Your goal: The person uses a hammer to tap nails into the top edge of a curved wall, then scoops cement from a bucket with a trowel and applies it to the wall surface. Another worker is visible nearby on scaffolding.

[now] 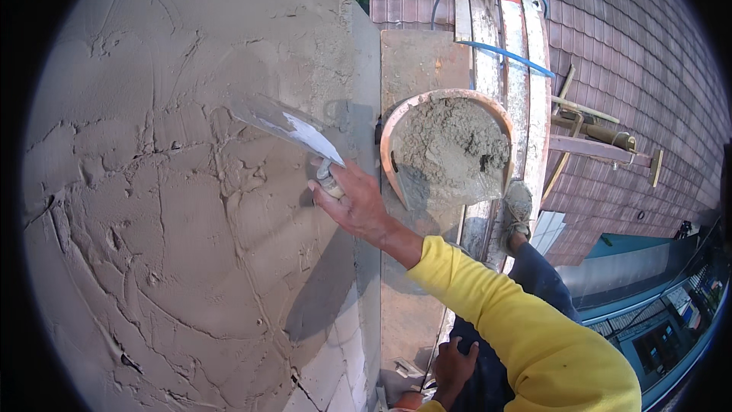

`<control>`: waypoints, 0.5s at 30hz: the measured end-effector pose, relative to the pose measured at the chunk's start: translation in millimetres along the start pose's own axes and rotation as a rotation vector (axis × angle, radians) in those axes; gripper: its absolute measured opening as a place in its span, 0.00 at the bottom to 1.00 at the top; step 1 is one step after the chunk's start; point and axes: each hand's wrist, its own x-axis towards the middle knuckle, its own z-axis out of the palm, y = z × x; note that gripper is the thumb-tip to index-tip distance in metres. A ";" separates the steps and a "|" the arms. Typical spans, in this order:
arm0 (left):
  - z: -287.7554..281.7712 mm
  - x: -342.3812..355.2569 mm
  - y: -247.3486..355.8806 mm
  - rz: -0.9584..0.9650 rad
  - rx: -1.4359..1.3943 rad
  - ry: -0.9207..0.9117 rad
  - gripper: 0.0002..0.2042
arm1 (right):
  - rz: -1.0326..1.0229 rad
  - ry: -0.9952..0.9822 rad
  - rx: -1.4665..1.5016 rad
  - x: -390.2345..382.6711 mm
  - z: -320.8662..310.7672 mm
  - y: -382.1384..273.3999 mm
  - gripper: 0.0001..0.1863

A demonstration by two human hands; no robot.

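Note:
My right hand (352,202), in a yellow sleeve, is closed around the handle of a plastering trowel (293,128). The trowel's long metal blade points up and left and lies against the wet grey mortar on the wall (175,206). Sunlight glares off part of the blade. Low in the view, my left hand (453,370) rests near my dark trouser leg, its fingers loosely bent and somewhat apart, with nothing visible in them. To the right of the trowel stands an orange tub (390,126) with a heap of grey mortar (450,145) in it.
The tub stands on a narrow board walkway (415,61) beside mortar-splashed planks (484,19). A blue hose (507,51) crosses them. My shoe (518,210) is by the planks' edge. Beyond lie a tiled roof (625,30), loose timber (602,149) and a drop to lower ground.

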 end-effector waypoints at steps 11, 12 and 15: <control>1.6 -4.2 11.0 -0.019 0.004 -0.028 0.29 | 1.180 0.179 -0.832 -219.0 -252.5 206.0 0.33; 3.5 -1.7 9.1 0.002 -0.017 -0.016 0.29 | 1.126 0.145 -0.831 -206.0 -260.2 230.2 0.34; 6.7 3.7 0.1 0.084 -0.025 0.002 0.28 | 0.840 0.231 -0.706 -158.4 -268.9 286.0 0.34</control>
